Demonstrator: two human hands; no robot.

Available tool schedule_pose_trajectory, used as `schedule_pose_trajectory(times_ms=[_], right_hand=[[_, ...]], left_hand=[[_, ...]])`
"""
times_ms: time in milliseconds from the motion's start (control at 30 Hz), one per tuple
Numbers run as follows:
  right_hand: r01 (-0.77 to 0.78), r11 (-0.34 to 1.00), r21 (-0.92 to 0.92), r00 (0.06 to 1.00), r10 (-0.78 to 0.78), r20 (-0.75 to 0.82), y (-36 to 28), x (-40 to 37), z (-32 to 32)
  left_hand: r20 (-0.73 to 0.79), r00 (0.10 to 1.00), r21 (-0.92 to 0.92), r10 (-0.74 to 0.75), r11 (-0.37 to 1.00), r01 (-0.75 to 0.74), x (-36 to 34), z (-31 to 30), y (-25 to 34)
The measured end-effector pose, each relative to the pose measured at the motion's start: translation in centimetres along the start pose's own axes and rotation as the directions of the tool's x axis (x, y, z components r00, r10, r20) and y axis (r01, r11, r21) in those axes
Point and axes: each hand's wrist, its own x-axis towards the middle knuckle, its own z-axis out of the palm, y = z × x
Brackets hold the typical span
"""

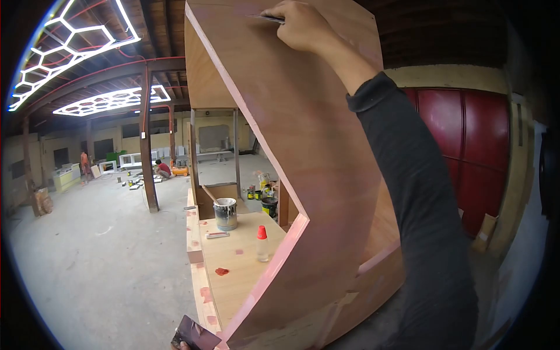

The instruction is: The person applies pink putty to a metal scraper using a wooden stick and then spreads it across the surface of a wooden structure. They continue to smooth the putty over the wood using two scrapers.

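High on the plywood panel (326,157), my right hand (300,26) is closed around a putty knife (269,18). Its thin blade lies close to the wood, and the knife is partly hidden by my fingers. Low at the frame's edge, only the fingertips of my left hand (181,345) show, gripping a flat, dark putty plate (195,333) beside the panel's lower corner. Pinkish filler coats the panel's angled edge (274,256).
Behind the panel, a wooden surface (233,274) bears a paint can (226,214) with a stick in it, a red-capped clear bottle (262,244), a small scraper (217,235) and a red putty blob (221,272). Two people are farther back, one crouching (163,169). A post (149,146) stands left.
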Motion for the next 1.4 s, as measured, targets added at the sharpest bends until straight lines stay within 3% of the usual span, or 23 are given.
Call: schedule_pose_trajectory(times_ms=[67, 133, 267, 333, 400, 433, 467, 533, 567, 633, 667, 700, 767, 833, 900, 967, 1000, 1033, 1067, 1167, 1300, 1367, 1400], right_hand=[[0.003, 1.000, -0.012, 1.000, -0.004, -0.016, -1.7, 0.0, 0.3], [-0.200, 0.978, -0.057, 0.977, 0.204, 0.068, -2.8, -0.9, 1.1], [-0.081, 0.990, -0.113, 0.987, 0.065, -0.145, -1.9, -1.7, 2.4], [-0.236, 0.971, -0.044, 0.917, 0.237, 0.320, -3.1, -0.8, -1.9], [-0.066, 0.998, 0.020, 0.959, 0.058, 0.279, -2.6, -2.7, -1.2], [0.042, 0.988, 0.150, 0.987, -0.064, 0.149, -3.8, -4.7, -0.9], [0.167, 0.949, 0.267, 0.985, -0.174, 0.005, -6.7, -7.5, -1.4], [0.088, 0.770, 0.632, 0.960, -0.234, 0.152, -12.2, -14.4, -1.8], [0.352, 0.644, 0.679, 0.926, -0.344, -0.154, -15.2, -18.6, 0.4], [0.076, 0.437, 0.896, 0.914, -0.389, 0.113, -21.0, -26.6, -0.2], [-0.013, 0.482, 0.876, 0.864, -0.435, 0.252, -23.1, -29.8, -1.1], [-0.050, 0.398, 0.916, 0.899, -0.381, 0.215, -25.2, -33.9, 0.1], [-0.221, 0.317, 0.923, 0.914, -0.263, 0.309, -27.8, -38.4, 0.4], [-0.286, 0.363, 0.887, 0.944, -0.054, 0.326, -28.9, -42.1, 0.9], [-0.325, 0.438, 0.838, 0.928, -0.024, 0.372, -28.2, -42.3, -0.2], [-0.377, 0.525, 0.763, 0.907, 0.041, 0.419, -27.0, -42.7, -1.0], [-0.394, 0.535, 0.748, 0.903, 0.071, 0.425, -25.8, -42.8, -0.8], [-0.424, 0.617, 0.662, 0.862, 0.050, 0.505, -24.4, -42.9, -1.0], [-0.432, 0.699, 0.571, 0.816, 0.034, 0.576, -23.1, -42.7, -1.0], [-0.387, 0.694, 0.607, 0.859, 0.031, 0.512, -21.6, -38.0, -2.8], [-0.190, 0.781, 0.595, 0.903, -0.099, 0.418, -22.5, -34.0, -3.8], [-0.027, 0.848, 0.529, 0.887, -0.224, 0.404, -23.4, -35.0, -2.1], [0.017, 0.815, 0.580, 0.844, -0.322, 0.429, -23.3, -35.8, -1.2]], left_hand=[[-0.012, 0.997, -0.104, -0.077, 0.992, 0.075, -0.1, 0.0, -0.6], [-0.012, 0.947, -0.428, -0.320, 0.858, 0.285, -0.5, -0.2, -2.3], [-0.070, 0.964, -0.328, -0.256, 0.919, 0.220, -0.5, -0.7, -2.5], [-0.045, 0.954, -0.448, -0.298, 0.859, 0.247, 0.2, -1.1, -1.2], [-0.022, 0.960, -0.423, -0.281, 0.872, 0.245, 0.7, -1.0, -1.8], [-0.003, 0.963, -0.405, -0.270, 0.881, 0.246, 0.7, -0.8, -2.0], [0.142, 0.876, -0.815, -0.460, 0.448, 0.367, 1.4, -0.1, 3.1], [0.325, 0.861, -0.897, -0.392, 0.161, 0.412, 2.1, 1.3, 5.7], [0.399, 0.836, -0.881, -0.377, 0.093, 0.463, 2.3, 2.1, 6.9], [0.493, 0.789, -0.848, -0.368, -0.001, 0.530, 2.7, 4.3, 7.1], [0.553, 0.748, -0.826, -0.368, -0.119, 0.552, 3.2, 5.4, 8.1], [0.611, 0.705, -0.790, -0.360, -0.236, 0.565, 3.7, 6.4, 9.5], [0.638, 0.722, -0.770, -0.269, -0.246, 0.589, 3.4, 7.7, 10.7], [0.628, 0.717, -0.776, -0.303, -0.178, 0.605, 2.6, 8.5, 11.8], [0.503, 0.825, -0.846, -0.257, 0.049, 0.530, 2.5, 8.7, 14.0], [0.433, 0.869, -0.866, -0.241, 0.157, 0.475, 2.8, 8.1, 15.5], [0.180, 0.982, -0.655, -0.061, 0.737, 0.166, 2.5, 8.5, 14.2], [0.204, 0.965, -0.808, -0.165, 0.528, 0.261, 3.2, 7.6, 15.8], [0.226, 0.949, -0.950, -0.220, 0.166, 0.265, 4.2, 6.3, 18.6], [-0.009, 0.998, -0.882, -0.065, 0.471, 0.022, 5.5, 6.6, 17.4], [-0.049, 0.999, -0.865, -0.016, 0.500, -0.034, 5.7, 7.2, 16.8], [-0.167, 0.986, -0.775, 0.017, 0.615, -0.142, 5.6, 7.2, 15.9], [-0.336, 0.931, -0.705, -0.140, 0.693, -0.150, 5.9, 7.6, 15.4]])
